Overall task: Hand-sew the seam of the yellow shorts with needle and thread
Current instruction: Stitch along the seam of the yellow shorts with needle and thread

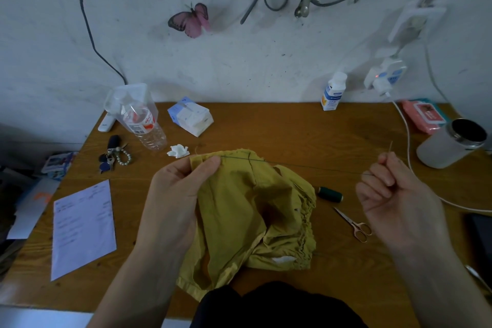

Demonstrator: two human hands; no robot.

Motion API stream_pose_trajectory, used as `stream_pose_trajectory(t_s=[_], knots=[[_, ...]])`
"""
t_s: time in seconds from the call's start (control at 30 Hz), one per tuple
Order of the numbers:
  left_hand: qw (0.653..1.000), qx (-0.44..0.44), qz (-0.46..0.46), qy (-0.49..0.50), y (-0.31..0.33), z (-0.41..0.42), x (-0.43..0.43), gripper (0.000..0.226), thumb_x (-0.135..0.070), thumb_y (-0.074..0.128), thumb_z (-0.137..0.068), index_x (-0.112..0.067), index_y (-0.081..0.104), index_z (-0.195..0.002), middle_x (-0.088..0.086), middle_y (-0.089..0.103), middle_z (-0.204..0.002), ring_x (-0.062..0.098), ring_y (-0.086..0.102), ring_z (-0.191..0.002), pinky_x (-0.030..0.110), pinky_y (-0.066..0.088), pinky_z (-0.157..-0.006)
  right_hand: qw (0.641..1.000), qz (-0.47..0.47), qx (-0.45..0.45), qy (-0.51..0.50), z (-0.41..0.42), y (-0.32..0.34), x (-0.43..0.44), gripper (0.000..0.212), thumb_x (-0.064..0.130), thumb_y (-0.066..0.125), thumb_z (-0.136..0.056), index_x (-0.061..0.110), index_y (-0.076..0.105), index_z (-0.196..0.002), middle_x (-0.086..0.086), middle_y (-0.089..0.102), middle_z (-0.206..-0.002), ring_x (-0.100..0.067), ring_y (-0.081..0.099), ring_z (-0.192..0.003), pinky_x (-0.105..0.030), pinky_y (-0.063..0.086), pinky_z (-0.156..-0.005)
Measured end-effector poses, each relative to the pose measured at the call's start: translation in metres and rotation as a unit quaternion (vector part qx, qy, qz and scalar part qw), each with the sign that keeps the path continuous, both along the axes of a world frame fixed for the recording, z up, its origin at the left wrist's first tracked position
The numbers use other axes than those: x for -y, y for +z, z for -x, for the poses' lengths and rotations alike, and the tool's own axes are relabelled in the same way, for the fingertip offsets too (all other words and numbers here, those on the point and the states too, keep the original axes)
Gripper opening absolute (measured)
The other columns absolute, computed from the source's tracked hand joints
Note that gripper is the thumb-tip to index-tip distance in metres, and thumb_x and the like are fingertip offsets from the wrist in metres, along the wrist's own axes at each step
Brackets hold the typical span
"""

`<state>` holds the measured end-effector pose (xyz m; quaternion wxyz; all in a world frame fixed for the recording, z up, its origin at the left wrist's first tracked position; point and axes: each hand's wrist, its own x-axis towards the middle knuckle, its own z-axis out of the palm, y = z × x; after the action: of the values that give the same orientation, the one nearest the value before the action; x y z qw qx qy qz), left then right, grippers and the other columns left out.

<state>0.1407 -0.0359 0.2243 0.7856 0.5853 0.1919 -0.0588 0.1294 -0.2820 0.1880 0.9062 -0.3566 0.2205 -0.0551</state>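
The yellow shorts [239, 208] are lying crumpled on the wooden table [266, 128], with their lower hem hanging over the near table edge. The left hand [175, 189] is pinching the shorts' upper edge between thumb and forefinger, lifting that corner a little. A dark thread [306, 166] is running taut from that pinched edge out to the right of the shorts, where the right hand [391, 194] is gripping it with its fingers curled. A thin pale tip is sticking up above those fingers, and whether it is the needle cannot be told.

Just right of the shorts a dark green spool [330, 193] is lying on its side, and small scissors [354, 224] are lying a bit nearer, both under the stretched thread's line and below the right hand. A white cable [410, 162] is curving across the table farther right of the shorts, beyond the right hand. Behind the shorts a broad strip of bare wood is showing, reaching to the wall. Just behind the shorts' upper left corner a crumpled tissue [178, 151] is sitting, and a sheet of paper [82, 229] is lying well to the left, near the table's left edge.
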Motion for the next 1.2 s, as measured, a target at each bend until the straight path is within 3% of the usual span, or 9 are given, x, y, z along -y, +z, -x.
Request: stream_pose_trajectory(t_s=[0.23, 0.4, 0.5, 0.67, 0.77, 0.93, 1.2], knots=[[1.0, -0.003, 0.001, -0.008, 0.001, 0.001, 0.0, 0.012, -0.02, 0.067, -0.066, -0.016, 0.078, -0.068, 0.007, 0.076, -0.078, 0.017, 0.073, -0.071, 0.022, 0.056, -0.056, 1.0, 0.009, 0.003, -0.007, 0.0, 0.001, -0.002, 0.012, 0.024, 0.052, -0.082, 0.017, 0.056, -0.074, 0.008, 0.039, -0.054, -0.002, 0.034, -0.044, -0.014, 0.034, -0.04], [0.999, -0.004, -0.004, -0.041, 0.006, 0.004, 0.003, 0.012, -0.022, 0.067, -0.065, -0.017, 0.078, -0.068, 0.006, 0.076, -0.076, 0.016, 0.073, -0.069, 0.021, 0.055, -0.054, 0.989, 0.119, 0.054, 0.074, 0.004, 0.01, -0.017, 0.015, 0.023, 0.049, -0.083, 0.017, 0.061, -0.077, 0.006, 0.042, -0.053, -0.006, 0.036, -0.045, -0.016, 0.036, -0.041], [0.997, -0.001, -0.011, -0.073, 0.01, 0.007, 0.007, 0.014, -0.023, 0.066, -0.065, -0.018, 0.078, -0.069, 0.005, 0.076, -0.076, 0.016, 0.073, -0.068, 0.022, 0.055, -0.054, 0.95, 0.255, 0.118, 0.14, 0.007, 0.018, -0.034, 0.014, 0.023, 0.05, -0.085, 0.021, 0.062, -0.078, 0.007, 0.046, -0.052, -0.007, 0.039, -0.045, -0.017, 0.037, -0.043], [0.993, -0.001, -0.015, -0.116, 0.016, 0.013, 0.013, 0.015, -0.023, 0.064, -0.067, -0.017, 0.078, -0.07, 0.006, 0.075, -0.075, 0.016, 0.072, -0.066, 0.022, 0.055, -0.054, 0.83, 0.468, 0.229, 0.201, 0.007, 0.029, -0.058, 0.009, 0.02, 0.052, -0.088, 0.019, 0.06, -0.085, 0.006, 0.052, -0.056, -0.006, 0.045, -0.048, -0.02, 0.039, -0.044], [0.99, 0.007, -0.036, -0.133, 0.019, 0.016, 0.016, 0.016, -0.026, 0.063, -0.066, -0.02, 0.077, -0.068, 0.005, 0.075, -0.073, 0.014, 0.072, -0.064, 0.02, 0.054, -0.054, 0.776, 0.542, 0.26, 0.191, 0.007, 0.031, -0.066, 0.008, 0.021, 0.055, -0.089, 0.023, 0.063, -0.088, 0.01, 0.059, -0.064, -0.01, 0.053, -0.054, -0.025, 0.044, -0.047], [0.989, 0.02, -0.054, -0.139, 0.022, 0.018, 0.019, 0.016, -0.025, 0.062, -0.065, -0.02, 0.076, -0.064, 0.003, 0.074, -0.067, 0.012, 0.07, -0.059, 0.016, 0.052, -0.052, 0.742, 0.584, 0.275, 0.179, 0.005, 0.031, -0.069, 0.009, 0.024, 0.056, -0.088, 0.024, 0.065, -0.09, 0.011, 0.061, -0.065, -0.006, 0.059, -0.062, -0.018, 0.046, -0.052], [0.987, 0.024, -0.053, -0.148, 0.019, 0.017, 0.019, 0.015, -0.025, 0.062, -0.066, -0.02, 0.076, -0.065, 0.002, 0.073, -0.067, 0.011, 0.07, -0.06, 0.017, 0.053, -0.054, 0.736, 0.592, 0.272, 0.184, 0.006, 0.032, -0.066, 0.01, 0.017, 0.057, -0.086, 0.021, 0.066, -0.089, 0.011, 0.062, -0.065, -0.006, 0.058, -0.061, -0.016, 0.044, -0.051]])
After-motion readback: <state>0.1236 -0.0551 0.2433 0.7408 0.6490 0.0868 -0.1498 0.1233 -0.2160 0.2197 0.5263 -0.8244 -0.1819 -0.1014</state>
